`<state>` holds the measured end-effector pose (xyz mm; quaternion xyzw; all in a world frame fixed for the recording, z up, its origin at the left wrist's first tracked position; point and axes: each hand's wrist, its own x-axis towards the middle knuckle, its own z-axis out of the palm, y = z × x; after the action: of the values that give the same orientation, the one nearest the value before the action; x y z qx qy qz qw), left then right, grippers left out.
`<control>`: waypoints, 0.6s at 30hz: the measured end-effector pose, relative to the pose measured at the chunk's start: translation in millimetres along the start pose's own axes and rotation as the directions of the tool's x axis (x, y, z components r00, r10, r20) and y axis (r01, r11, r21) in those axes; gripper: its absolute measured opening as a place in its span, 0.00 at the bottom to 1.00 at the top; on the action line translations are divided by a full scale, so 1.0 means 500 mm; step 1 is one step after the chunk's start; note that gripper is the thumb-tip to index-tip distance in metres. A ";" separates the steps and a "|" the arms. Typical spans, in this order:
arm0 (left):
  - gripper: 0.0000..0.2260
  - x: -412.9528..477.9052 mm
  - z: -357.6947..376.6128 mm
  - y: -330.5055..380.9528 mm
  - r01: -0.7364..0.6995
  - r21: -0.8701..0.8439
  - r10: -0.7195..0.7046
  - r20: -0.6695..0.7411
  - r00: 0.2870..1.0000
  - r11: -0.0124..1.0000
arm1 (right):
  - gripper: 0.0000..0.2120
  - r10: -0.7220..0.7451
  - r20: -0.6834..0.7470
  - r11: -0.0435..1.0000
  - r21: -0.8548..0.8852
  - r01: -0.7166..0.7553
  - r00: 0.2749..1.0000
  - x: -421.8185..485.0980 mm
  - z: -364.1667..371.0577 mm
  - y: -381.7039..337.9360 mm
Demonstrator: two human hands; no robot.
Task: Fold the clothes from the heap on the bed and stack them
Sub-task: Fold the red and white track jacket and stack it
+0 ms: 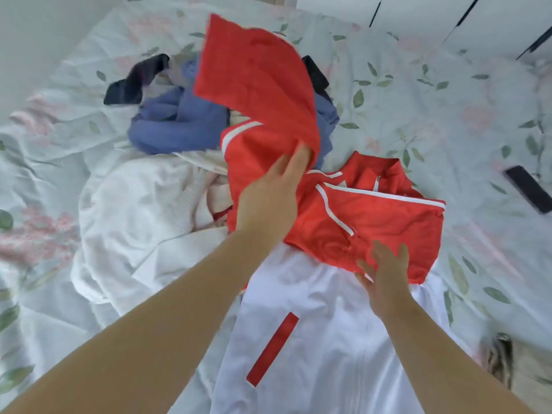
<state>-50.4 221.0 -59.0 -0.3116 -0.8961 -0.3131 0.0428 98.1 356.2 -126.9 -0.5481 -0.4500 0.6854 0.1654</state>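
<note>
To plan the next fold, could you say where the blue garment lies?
Head view, upper left of centre, the blue garment lies between the black garment and the raised red sleeve.

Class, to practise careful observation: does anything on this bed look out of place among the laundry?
Yes. A dark flat object, perhaps a phone or remote, lies alone on the floral sheet, to the right of the red jacket. It is not laundry.

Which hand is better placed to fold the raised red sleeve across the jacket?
Left. The left hand has its fingers at the raised red sleeve; the right hand lies flat on the jacket, probably steadying it.
</note>
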 end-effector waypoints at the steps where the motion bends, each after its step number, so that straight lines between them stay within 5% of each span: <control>1: 0.31 -0.018 0.040 0.025 -0.125 0.110 0.103 0.193 0.976 0.986 | 0.23 0.051 -0.038 0.995 0.093 -0.047 0.998 0.007 -0.026 -0.007; 4: 0.33 -0.084 0.155 0.052 -0.368 0.248 0.093 0.706 0.702 0.896 | 0.19 0.163 -0.048 0.963 0.225 -0.148 0.985 0.028 -0.107 0.001; 6: 0.32 -0.121 0.208 0.045 -0.299 0.260 -0.055 0.831 0.553 0.918 | 0.24 0.225 -0.054 0.942 0.269 -0.203 0.973 0.046 -0.154 0.020; 7: 0.31 -0.133 0.225 0.038 -0.259 0.265 -0.091 0.841 0.533 0.929 | 0.26 0.258 -0.063 0.929 0.291 -0.230 0.964 0.054 -0.173 0.030; 14: 0.27 -0.152 0.278 0.017 -0.182 0.362 -0.092 0.622 0.777 0.914 | 0.09 0.254 -0.130 0.928 0.311 -0.204 0.958 0.138 -0.200 0.024; 18: 0.26 -0.130 0.294 0.025 -0.096 0.382 -0.140 0.545 0.826 0.919 | 0.21 0.322 -0.235 0.910 0.345 -0.231 0.917 0.210 -0.189 -0.017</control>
<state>26.6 280.7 -187.7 -0.3641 -0.9164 -0.0213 -0.1649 144.6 477.7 -183.0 -0.6673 -0.2251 0.6772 0.2132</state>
